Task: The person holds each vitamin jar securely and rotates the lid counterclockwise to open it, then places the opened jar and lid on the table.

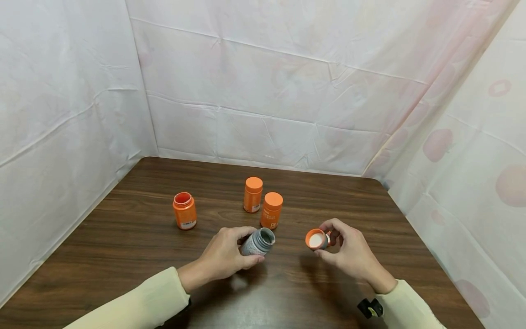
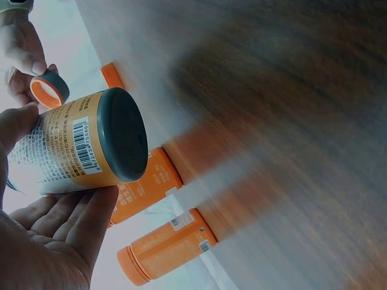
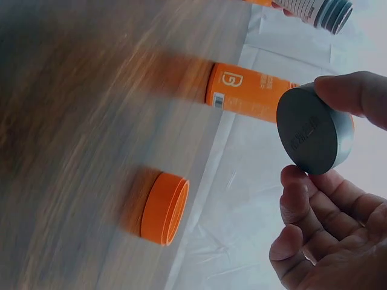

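Keeping the grey bottle (image 1: 257,244) mouth-up and gripped by its body should guard against any spill; the left hand (image 1: 223,256) grasps it so, tilted, above the table (image 1: 144,256), about midway between left and right edges. The right hand (image 1: 349,251) pinches the grey cap (image 1: 316,240) by its rim, nearer the right edge, a sensible hold that spares its lining. Toward the left edge stands an open orange jar (image 1: 185,214); neither open container's contents can be told.
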A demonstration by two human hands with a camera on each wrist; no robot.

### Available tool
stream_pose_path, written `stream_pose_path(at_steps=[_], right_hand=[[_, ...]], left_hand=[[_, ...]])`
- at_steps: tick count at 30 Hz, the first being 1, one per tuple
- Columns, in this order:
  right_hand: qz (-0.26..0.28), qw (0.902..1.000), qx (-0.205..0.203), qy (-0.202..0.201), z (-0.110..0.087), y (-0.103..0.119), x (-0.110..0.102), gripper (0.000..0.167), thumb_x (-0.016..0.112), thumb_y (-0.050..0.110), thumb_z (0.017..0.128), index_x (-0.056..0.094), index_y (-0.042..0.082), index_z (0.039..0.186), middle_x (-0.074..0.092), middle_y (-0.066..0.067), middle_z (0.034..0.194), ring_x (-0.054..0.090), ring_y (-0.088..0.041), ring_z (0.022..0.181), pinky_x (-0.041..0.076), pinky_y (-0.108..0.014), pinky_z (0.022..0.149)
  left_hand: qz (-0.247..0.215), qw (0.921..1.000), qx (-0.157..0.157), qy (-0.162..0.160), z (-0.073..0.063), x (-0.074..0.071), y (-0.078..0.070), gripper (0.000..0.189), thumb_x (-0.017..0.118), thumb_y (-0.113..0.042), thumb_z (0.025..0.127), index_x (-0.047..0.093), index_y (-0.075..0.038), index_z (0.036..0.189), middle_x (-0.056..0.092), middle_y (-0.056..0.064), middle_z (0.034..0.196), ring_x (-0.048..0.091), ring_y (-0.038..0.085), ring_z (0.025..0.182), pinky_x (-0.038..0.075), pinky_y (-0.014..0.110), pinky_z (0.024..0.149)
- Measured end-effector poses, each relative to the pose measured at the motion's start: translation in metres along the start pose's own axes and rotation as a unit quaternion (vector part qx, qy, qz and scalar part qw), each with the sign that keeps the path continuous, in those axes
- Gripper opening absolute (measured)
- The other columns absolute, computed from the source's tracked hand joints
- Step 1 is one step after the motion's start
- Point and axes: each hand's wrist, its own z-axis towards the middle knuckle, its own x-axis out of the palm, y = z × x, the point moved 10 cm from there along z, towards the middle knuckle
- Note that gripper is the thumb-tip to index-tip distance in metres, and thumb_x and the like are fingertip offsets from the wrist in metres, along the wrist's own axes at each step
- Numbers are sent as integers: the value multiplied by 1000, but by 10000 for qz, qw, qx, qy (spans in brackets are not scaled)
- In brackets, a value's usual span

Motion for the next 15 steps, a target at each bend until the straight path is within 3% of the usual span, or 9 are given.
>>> stream_pose_path(at_steps=[4,11,15], right_hand=[[-45,10000,54,-59,0,-7,-3,53,96,10,68,66,18,110,62,4,87,56,-17,72,44,-25,61],[-133,9996,185,-141,0,-20,-10,50,95,14,70,66,16,110,60,3,84,57,-25,71,44,-26,61],[-167,9994,241,-201,0,-26,-13,48,96,16,71,66,15,109,60,1,81,57,-22,70,44,-25,61]], left_hand=[[-85,10000,-28,-14,-1,-2,1,44,92,-24,78,72,-17,117,73,-10,100,70,9,88,57,30,79],[-217,9995,-169,-131,-1,-6,6,45,92,-21,78,71,-17,117,73,-9,103,70,7,90,56,27,81],[-261,9992,-212,-215,-2,-10,7,45,92,-20,77,70,-17,117,73,-10,103,70,6,91,56,27,82]])
